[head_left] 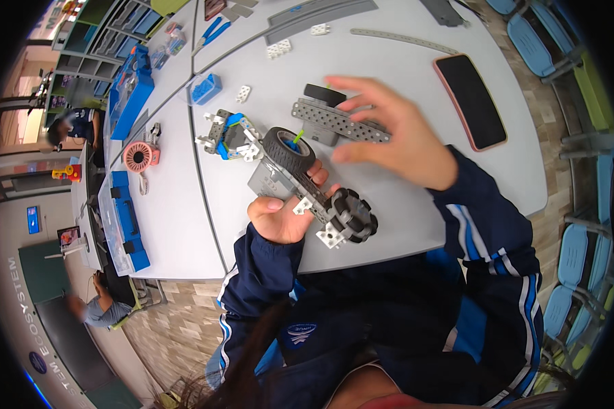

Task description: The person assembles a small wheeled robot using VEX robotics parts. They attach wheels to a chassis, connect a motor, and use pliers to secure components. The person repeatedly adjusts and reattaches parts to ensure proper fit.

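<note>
My left hand (280, 217) grips a wheeled assembly from beneath, its fingers wrapped round a grey perforated beam. The assembly carries a black-tyred wheel (288, 153), a black roller wheel (353, 217), a grey motor block (269, 180) and white connectors (330, 236). A green shaft (299, 137) sticks out of the tyred wheel's hub. At its far left end sits a blue, grey and white framework (233, 136). Beyond, a second grey perforated beam (327, 117) has a black wheel (326, 94) beside it. My right hand (399, 129) hovers over this beam's right end, fingers and thumb spread.
To the right lies a phone (471, 102). Farther off are a grey strip (402, 36), white connector plates (278, 49), blue-handled pliers (213, 31) and a small blue box (205, 88). A pink fan (138, 157) and blue cases (131, 92) stand left. Two people sit beyond.
</note>
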A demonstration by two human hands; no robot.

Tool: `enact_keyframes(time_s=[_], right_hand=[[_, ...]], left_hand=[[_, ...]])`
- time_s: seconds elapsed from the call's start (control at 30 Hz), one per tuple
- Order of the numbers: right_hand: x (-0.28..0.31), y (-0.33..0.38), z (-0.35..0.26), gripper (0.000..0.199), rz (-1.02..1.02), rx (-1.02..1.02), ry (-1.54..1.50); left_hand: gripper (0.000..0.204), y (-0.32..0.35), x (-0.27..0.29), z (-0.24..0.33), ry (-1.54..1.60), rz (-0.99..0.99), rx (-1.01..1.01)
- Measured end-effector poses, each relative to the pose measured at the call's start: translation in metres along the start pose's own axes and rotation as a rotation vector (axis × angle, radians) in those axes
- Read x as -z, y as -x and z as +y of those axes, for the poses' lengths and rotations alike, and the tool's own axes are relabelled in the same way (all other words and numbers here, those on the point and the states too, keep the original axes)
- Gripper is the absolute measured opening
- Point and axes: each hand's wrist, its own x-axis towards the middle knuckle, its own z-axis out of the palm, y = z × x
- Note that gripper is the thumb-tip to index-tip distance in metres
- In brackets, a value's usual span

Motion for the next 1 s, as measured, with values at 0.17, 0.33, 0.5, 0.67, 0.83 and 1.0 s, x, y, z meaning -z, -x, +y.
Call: enact_keyframes(time_s=[0.17,0.33,0.5,0.67,0.83,1.0], right_hand=[[0.036,0.001,0.007,0.046,0.180,-0.015,-0.132],[0.034,0.005,0.006,0.035,0.266,-0.087,-0.104],[0.025,0.010,0.008,0.032,0.241,-0.045,-0.088],[0.020,0.016,0.007,0.031,0.087,-0.017,-0.118],[0.011,0.018,0.009,0.041,-0.087,-0.117,-0.228],[0.004,0.020,0.009,0.058,-0.265,-0.290,-0.402]], left_hand=[[0.082,-0.003,-0.033,0.004,-0.374,0.176,-0.226],[0.077,0.000,-0.030,0.005,-0.377,0.247,-0.309],[0.076,0.003,-0.027,0.006,-0.376,0.187,-0.321],[0.077,0.003,-0.028,0.006,-0.378,0.147,-0.304],[0.078,0.004,-0.031,0.005,-0.366,0.158,-0.309],[0.078,0.004,-0.030,0.005,-0.392,0.131,-0.310]])
